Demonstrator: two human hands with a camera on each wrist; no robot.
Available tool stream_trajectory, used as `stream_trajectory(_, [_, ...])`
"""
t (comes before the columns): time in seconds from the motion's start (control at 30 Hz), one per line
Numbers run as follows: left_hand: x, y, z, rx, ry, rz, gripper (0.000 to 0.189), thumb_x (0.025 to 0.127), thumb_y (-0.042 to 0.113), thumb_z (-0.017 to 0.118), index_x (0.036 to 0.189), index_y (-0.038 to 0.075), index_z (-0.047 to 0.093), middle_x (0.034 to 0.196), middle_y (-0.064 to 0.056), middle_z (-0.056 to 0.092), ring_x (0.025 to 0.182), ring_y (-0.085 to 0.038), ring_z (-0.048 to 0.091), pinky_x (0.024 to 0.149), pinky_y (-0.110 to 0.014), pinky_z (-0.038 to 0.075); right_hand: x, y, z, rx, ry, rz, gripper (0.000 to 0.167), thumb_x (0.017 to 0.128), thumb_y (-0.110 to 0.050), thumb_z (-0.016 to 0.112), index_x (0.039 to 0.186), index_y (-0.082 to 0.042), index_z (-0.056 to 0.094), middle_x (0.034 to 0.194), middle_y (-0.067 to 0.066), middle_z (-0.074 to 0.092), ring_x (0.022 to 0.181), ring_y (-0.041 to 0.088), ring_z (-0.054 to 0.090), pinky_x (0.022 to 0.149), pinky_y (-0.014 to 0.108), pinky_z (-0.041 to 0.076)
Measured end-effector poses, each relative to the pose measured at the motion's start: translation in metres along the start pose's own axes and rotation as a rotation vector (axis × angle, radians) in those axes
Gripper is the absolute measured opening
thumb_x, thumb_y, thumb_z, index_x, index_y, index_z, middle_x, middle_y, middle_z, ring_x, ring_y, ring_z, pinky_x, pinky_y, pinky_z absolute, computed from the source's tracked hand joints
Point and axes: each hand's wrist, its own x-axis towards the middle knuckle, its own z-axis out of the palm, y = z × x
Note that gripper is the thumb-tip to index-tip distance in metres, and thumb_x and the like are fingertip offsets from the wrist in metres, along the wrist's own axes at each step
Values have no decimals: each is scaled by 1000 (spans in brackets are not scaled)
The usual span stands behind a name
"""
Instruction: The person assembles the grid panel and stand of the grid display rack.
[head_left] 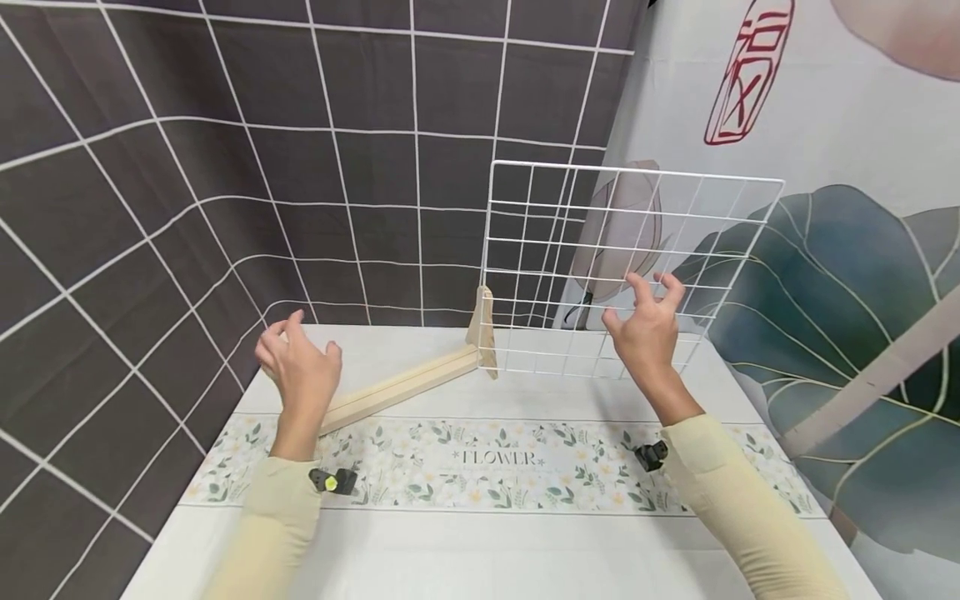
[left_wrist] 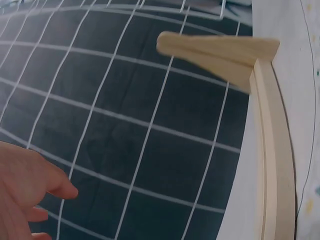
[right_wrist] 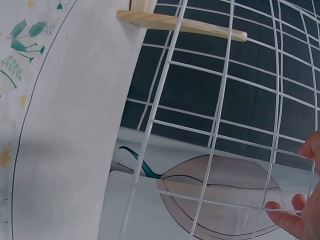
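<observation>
Wire grid panel (head_left: 598, 246) raised in right hand (head_left: 651, 333), wooden rail (head_left: 408, 386) on the table cover

Seems a positioning step, with panel and rail not yet joined. Held up to the right of the rail's far end, leaning slightly, pinched between thumb and bent fingers toward its right side. In the left hand (head_left: 302, 367), nothing: fingers loosely bent, thumb apart, raised near the rail's near end, partly hidden behind that wrist. Appears to call next for bringing the panel's lower edge in line with the rail, perhaps with the free hand steadying the wood. Just clear of the upright end piece (head_left: 483, 329) in the left wrist view; cannot tell any contact with the surface below.

Thin white wire, smooth, crossed into rectangular openings inside a straight-edged frame; likely light but springy. Pale wood, straight-sided, marked lengthwise by a groove or seam, too fine to tell which. At its far end, a tapering board with rounded tip and faint grain. Beneath, white table cover (head_left: 487, 546) crossed by a printed band (head_left: 420, 479) of leaves, blossoms and the word FLOWER. Behind, dark cloth (head_left: 378, 167) with white lines, rippled by soft folds.
</observation>
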Motion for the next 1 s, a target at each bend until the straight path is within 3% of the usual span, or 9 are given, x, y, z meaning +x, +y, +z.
stream_trajectory(0.23, [0, -21, -15, -41, -102, -187, 79, 91, 11, 59, 160, 5, 20, 154, -28, 21, 143, -49, 27, 117, -62, 31, 1, -1, -2, 3, -6, 6, 53, 83, -9, 76, 133, -9, 59, 146, 22, 37, 95, 39, 62, 60, 47, 44])
stream_trajectory(0.43, [-3, -33, -18, -40, -156, -259, 80, 91, 6, 55, 161, 4, 15, 154, -34, 25, 139, -56, 36, 116, -64, 33, 2, -2, -4, 0, -4, 22, 54, 83, -9, 77, 134, -10, 60, 147, 21, 36, 97, 39, 64, 60, 46, 43])
stream_trajectory(0.6, [-5, -42, -18, -53, -108, -280, 75, 86, -2, 49, 157, 1, 27, 148, -37, 36, 138, -55, 38, 116, -63, 33, 3, -1, -4, -7, -7, 26, 55, 83, -9, 77, 135, -10, 59, 146, 21, 36, 101, 39, 65, 61, 46, 44])
stream_trajectory(0.77, [-7, -50, -18, -29, -56, -243, 64, 86, -5, 47, 149, -5, 38, 137, -38, 47, 134, -55, 42, 114, -61, 35, 3, 0, -5, -9, -11, 36, 56, 83, -8, 77, 136, -9, 59, 147, 21, 36, 103, 39, 65, 62, 46, 44])
stream_trajectory(1.0, [-8, -51, -17, -6, -29, -206, 59, 87, -5, 49, 146, -4, 43, 133, -38, 52, 131, -55, 47, 112, -62, 38, 3, 0, -6, -11, -7, 28, 57, 82, -7, 78, 136, -9, 59, 147, 21, 35, 103, 39, 65, 62, 45, 44])
